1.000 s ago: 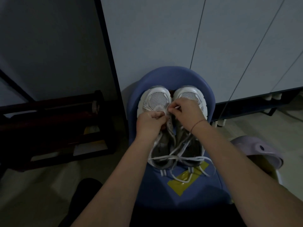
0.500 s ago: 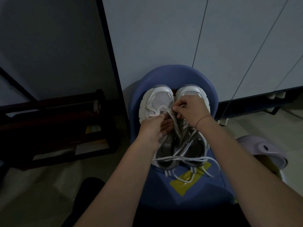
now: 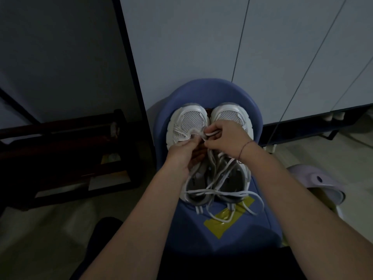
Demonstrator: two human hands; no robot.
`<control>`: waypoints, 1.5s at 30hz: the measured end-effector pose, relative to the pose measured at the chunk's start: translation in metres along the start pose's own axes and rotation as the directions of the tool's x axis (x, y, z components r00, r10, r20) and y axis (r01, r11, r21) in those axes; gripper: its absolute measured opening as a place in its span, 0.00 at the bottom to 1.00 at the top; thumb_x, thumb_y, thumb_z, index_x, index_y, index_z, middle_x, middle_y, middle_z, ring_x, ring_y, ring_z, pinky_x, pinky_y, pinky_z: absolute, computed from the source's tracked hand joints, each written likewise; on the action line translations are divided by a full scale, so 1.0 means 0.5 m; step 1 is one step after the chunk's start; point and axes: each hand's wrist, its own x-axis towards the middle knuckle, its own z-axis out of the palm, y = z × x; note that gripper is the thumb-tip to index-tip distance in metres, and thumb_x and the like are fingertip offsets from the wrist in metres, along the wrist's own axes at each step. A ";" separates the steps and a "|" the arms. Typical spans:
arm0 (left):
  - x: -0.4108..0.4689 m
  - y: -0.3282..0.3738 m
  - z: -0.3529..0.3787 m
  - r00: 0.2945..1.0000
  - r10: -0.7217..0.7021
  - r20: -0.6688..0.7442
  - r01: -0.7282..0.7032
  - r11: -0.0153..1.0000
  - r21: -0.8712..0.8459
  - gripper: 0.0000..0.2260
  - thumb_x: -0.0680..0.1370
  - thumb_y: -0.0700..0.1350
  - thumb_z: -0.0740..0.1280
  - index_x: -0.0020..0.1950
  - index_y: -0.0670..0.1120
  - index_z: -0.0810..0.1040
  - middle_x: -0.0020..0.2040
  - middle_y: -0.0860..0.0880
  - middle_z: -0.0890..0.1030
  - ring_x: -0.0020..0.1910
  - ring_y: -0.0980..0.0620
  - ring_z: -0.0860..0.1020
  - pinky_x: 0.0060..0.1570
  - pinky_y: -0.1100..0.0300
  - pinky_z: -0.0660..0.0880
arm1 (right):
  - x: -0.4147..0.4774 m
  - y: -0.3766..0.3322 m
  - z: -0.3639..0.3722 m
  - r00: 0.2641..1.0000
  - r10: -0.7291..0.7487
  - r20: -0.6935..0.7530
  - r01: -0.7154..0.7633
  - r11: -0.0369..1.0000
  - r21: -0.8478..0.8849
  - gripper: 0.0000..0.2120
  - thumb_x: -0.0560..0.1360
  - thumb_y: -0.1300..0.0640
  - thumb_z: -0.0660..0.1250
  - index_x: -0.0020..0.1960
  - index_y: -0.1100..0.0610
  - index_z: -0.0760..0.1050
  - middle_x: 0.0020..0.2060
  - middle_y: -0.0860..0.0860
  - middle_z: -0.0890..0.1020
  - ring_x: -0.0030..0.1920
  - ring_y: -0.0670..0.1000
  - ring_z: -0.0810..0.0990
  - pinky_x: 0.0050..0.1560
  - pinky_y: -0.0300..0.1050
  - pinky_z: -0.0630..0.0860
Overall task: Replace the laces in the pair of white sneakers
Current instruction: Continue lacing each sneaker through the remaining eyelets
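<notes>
Now the left hand (image 3: 181, 156) has come back up to the toe-end eyelets of the white sneaker (image 3: 189, 122) standing beside its mate on the blue chair (image 3: 222, 239), fingers pinching the lace (image 3: 211, 133), while the right hand (image 3: 228, 142) grips a doubled stretch, so threading looks barely begun.

White, mesh-toed sneakers (image 3: 191, 120) and white laces (image 3: 214, 191) lie on a blue chair (image 3: 218, 91) with yellow tape (image 3: 220, 225).
</notes>
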 end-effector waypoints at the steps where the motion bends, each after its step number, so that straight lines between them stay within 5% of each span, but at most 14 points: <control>1: 0.002 -0.001 -0.001 1.000 0.008 0.011 -0.008 1.000 0.000 0.07 0.80 0.41 0.65 0.44 0.42 0.80 0.29 0.50 0.83 0.26 0.57 0.81 0.27 0.68 0.76 | -0.001 0.001 0.000 1.000 0.000 -0.005 0.000 1.000 0.015 0.11 0.68 0.66 0.72 0.49 0.57 0.79 0.41 0.42 0.79 0.41 0.40 0.77 0.49 0.34 0.74; 6: 0.009 -0.009 -0.006 0.997 0.054 0.054 -0.054 0.998 0.009 0.07 0.79 0.37 0.66 0.43 0.41 0.80 0.29 0.50 0.83 0.27 0.57 0.81 0.29 0.67 0.77 | -0.003 0.013 0.000 1.000 0.003 -0.028 -0.001 0.996 0.091 0.13 0.69 0.67 0.71 0.52 0.59 0.81 0.42 0.46 0.81 0.41 0.39 0.79 0.45 0.25 0.75; 12: 0.006 0.002 -0.028 0.992 0.059 0.110 -0.091 0.945 0.314 0.05 0.79 0.36 0.67 0.43 0.41 0.80 0.32 0.48 0.82 0.28 0.58 0.80 0.30 0.68 0.77 | -0.002 0.020 -0.002 0.997 0.022 -0.075 -0.012 0.991 0.135 0.13 0.67 0.67 0.73 0.50 0.57 0.80 0.44 0.51 0.84 0.45 0.45 0.82 0.50 0.35 0.77; 18: -0.024 0.017 -0.077 0.937 -0.123 0.326 -0.183 0.624 0.760 0.06 0.76 0.35 0.70 0.39 0.41 0.80 0.30 0.48 0.82 0.27 0.58 0.79 0.30 0.68 0.76 | 0.003 0.024 -0.001 0.993 0.018 -0.119 -0.009 0.997 0.073 0.16 0.67 0.66 0.74 0.54 0.60 0.80 0.44 0.51 0.83 0.43 0.44 0.80 0.42 0.22 0.72; 23: -0.046 0.006 -0.107 0.840 -0.417 0.348 -0.197 0.363 0.911 0.05 0.77 0.38 0.70 0.41 0.44 0.82 0.33 0.50 0.83 0.32 0.58 0.81 0.33 0.69 0.76 | 0.002 0.025 0.001 0.991 0.017 -0.134 -0.012 0.999 0.035 0.16 0.67 0.64 0.74 0.54 0.58 0.80 0.45 0.50 0.83 0.47 0.46 0.80 0.48 0.33 0.72; 28: -0.052 0.009 -0.095 0.966 0.024 0.257 -0.216 0.621 0.753 0.06 0.77 0.40 0.70 0.41 0.42 0.79 0.28 0.48 0.80 0.25 0.56 0.77 0.26 0.67 0.72 | 0.002 0.028 0.002 0.993 0.031 -0.115 -0.020 0.996 0.091 0.16 0.67 0.64 0.74 0.54 0.57 0.80 0.45 0.51 0.83 0.48 0.47 0.81 0.51 0.37 0.75; 31: -0.043 0.019 -0.071 0.958 0.245 0.149 -0.286 0.765 0.578 0.07 0.80 0.42 0.66 0.44 0.41 0.79 0.27 0.47 0.78 0.22 0.54 0.74 0.23 0.67 0.69 | 0.002 0.029 0.005 0.994 0.031 -0.108 -0.020 0.995 0.102 0.15 0.67 0.64 0.74 0.53 0.57 0.80 0.45 0.51 0.83 0.48 0.47 0.81 0.52 0.38 0.76; 38: -0.012 -0.003 -0.027 0.986 0.144 0.088 -0.168 0.805 0.569 0.13 0.82 0.48 0.63 0.45 0.41 0.78 0.23 0.50 0.79 0.18 0.55 0.73 0.20 0.68 0.67 | 0.002 0.031 0.006 0.994 0.018 -0.112 -0.007 0.995 0.098 0.15 0.67 0.64 0.74 0.53 0.57 0.79 0.44 0.50 0.83 0.47 0.47 0.82 0.53 0.38 0.76; 45: 0.002 -0.006 -0.014 0.994 0.094 0.064 -0.111 0.914 0.389 0.10 0.79 0.43 0.68 0.39 0.43 0.77 0.21 0.53 0.75 0.17 0.59 0.70 0.20 0.69 0.66 | 0.004 0.033 0.004 0.993 0.017 -0.115 -0.007 0.996 0.090 0.15 0.67 0.64 0.74 0.53 0.57 0.79 0.45 0.50 0.83 0.47 0.45 0.81 0.51 0.35 0.75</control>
